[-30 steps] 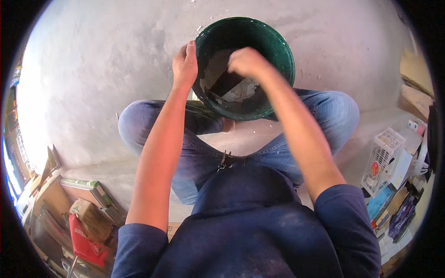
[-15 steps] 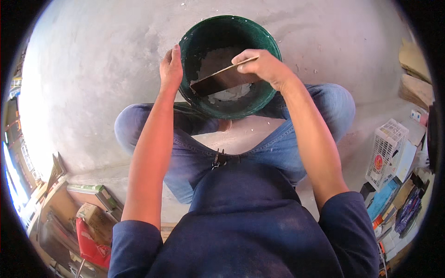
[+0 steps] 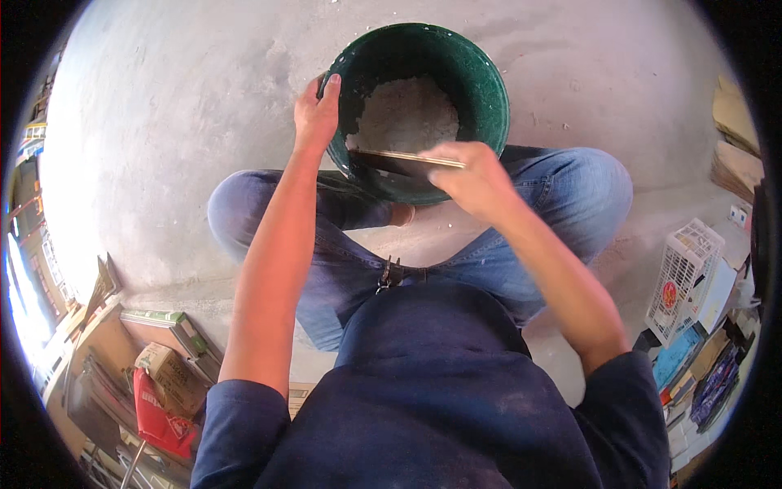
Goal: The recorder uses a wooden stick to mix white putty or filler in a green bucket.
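Note:
A round green bucket stands on the floor between my bent legs, its open top toward me. Pale grey, dried-looking residue covers part of its bottom. My left hand grips the left rim, thumb on top. In my right hand, somewhat blurred, is a thin flat wooden board, held by its right end. The board is seen nearly edge-on, slanting down into the near side of the bucket; its lower part lies in shadow.
The grey concrete floor has small white crumbs near the bucket. At right stand a white plastic crate and cardboard. To the left are a cardboard box, a red bag and leaning panels.
My right hand has drawn the board toward me, to the near side of the bucket, and turned it more edge-on. More of the residue shows. My left hand stays on the rim.

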Motion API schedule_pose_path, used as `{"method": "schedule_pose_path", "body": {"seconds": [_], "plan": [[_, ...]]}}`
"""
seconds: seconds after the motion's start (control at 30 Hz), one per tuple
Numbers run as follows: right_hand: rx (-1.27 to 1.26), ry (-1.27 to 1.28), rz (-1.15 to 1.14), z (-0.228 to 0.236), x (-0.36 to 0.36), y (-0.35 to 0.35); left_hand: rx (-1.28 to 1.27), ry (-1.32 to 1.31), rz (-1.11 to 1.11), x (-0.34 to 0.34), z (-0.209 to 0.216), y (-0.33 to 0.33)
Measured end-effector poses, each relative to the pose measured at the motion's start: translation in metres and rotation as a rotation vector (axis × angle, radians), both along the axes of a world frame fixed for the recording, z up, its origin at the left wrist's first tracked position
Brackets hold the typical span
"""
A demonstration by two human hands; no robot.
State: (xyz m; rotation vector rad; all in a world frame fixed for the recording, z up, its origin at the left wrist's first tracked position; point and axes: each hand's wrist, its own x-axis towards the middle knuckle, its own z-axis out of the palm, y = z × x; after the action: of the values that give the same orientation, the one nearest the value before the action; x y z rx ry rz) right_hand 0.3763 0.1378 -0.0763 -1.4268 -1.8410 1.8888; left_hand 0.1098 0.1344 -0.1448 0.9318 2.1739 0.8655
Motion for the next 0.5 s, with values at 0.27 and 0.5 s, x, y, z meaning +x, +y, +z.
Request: {"method": "schedule_pose_path", "body": {"seconds": [0.27,0.5], "plan": [[-0.069,0.155,-0.023,-0.010,-0.007,0.019,0.044,-0.005,0.060,-0.012,-0.011,-0.007],[0.344,-0.270,0.031,-0.076,-0.079,0.010,0.091,-0.019,0.001,0.001,-0.018,0.005]]}}
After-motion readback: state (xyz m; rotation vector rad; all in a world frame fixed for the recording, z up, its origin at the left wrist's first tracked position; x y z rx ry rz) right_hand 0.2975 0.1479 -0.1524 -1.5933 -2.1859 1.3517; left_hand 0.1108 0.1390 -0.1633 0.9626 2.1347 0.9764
